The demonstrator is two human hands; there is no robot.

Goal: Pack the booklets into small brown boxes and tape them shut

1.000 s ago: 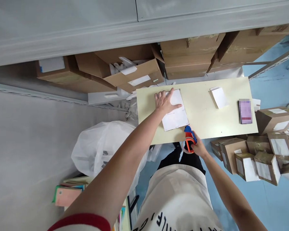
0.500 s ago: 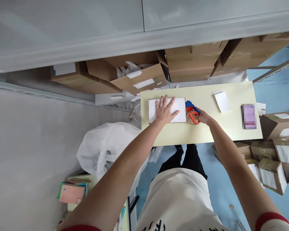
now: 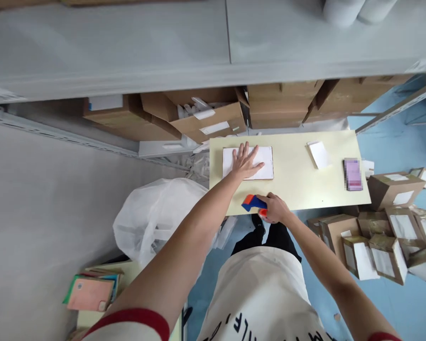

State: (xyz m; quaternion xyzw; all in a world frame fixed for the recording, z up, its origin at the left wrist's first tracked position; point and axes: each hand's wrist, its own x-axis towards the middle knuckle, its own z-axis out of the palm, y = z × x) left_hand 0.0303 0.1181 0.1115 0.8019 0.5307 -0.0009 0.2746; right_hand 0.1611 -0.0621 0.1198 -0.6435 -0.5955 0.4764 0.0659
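A flat white parcel (image 3: pixel 261 162) lies on a pale yellow table (image 3: pixel 298 184). My left hand (image 3: pixel 244 162) rests flat on the parcel's left half with the fingers spread. My right hand (image 3: pixel 275 207) is closed round a blue and orange tape dispenser (image 3: pixel 252 202), held at the table's near edge, below and clear of the parcel. The dispenser's blue head points left.
A small white packet (image 3: pixel 318 154) and a purple blurred item (image 3: pixel 352 174) lie further right on the table. Open cardboard boxes (image 3: pixel 199 116) stand behind it. Several taped small boxes (image 3: pixel 379 237) sit on the blue floor at right. A white plastic bag (image 3: pixel 156 218) is at left.
My right hand has carried the tape dispenser from the parcel's right edge down and left to the table's near edge. My left hand stays flat on the parcel.
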